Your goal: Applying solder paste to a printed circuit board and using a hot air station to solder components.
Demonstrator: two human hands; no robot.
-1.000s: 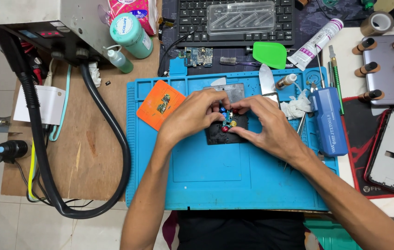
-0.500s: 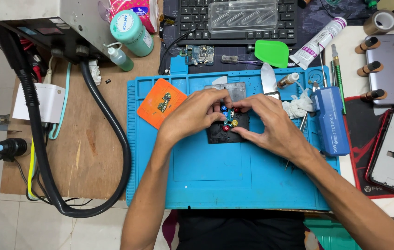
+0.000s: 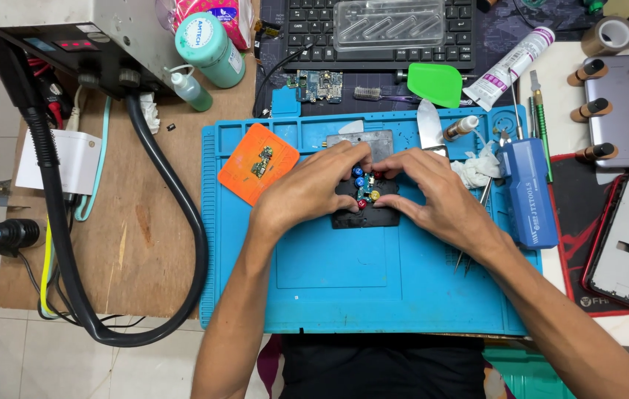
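At frame centre, a black board holder [image 3: 364, 210] with coloured knobs sits on the blue work mat [image 3: 344, 288]. The left hand [image 3: 307, 193] and right hand [image 3: 432, 193] meet over it — fingertips curled and pinched on the small circuit board [image 3: 365, 193] clamped there. An orange pad [image 3: 257, 162] lies just left; a blue tool case [image 3: 527, 192] lies right.

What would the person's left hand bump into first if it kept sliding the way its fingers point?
Probably the right hand: the left hand points right across the black holder, fingertips nearly meeting.
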